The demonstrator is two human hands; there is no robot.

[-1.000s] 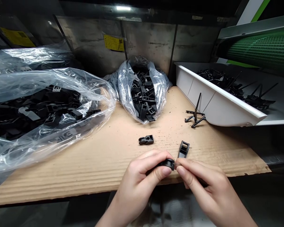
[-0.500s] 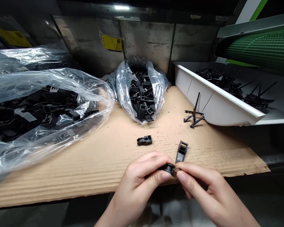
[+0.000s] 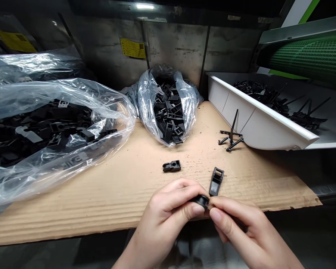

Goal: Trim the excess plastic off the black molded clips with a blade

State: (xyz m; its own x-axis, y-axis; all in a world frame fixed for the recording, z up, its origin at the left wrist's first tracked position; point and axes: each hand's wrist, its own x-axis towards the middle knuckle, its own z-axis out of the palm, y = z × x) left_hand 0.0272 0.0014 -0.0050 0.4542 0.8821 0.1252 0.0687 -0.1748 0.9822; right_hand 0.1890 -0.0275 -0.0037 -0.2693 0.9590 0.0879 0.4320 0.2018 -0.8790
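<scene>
Between the thumb and fingers of my left hand (image 3: 170,216) is a small rounded black plastic part (image 3: 202,201) with a grooved rim. The fingertips of my right hand (image 3: 240,224) are pinched at its right end; what they grip is too small and covered to make out. Just beyond the fingers, a black plastic clip piece (image 3: 216,181) with a square opening lies on the cardboard (image 3: 123,186). Farther left rests another black clip piece (image 3: 171,166), on its side. A black spiky branched piece (image 3: 231,134) stands near the white tray.
A large clear bag (image 3: 106,149) of black parts lies open at left, and a smaller clear bag (image 3: 189,108) of them is at centre back. The white tray (image 3: 263,123) at right holds black branched pieces. Above it hangs a green mesh roll (image 3: 310,56).
Both hands stay together on the black part, with only a slight shift of the right fingertips. The whole view has moved a little; the lying pieces have kept their places.
</scene>
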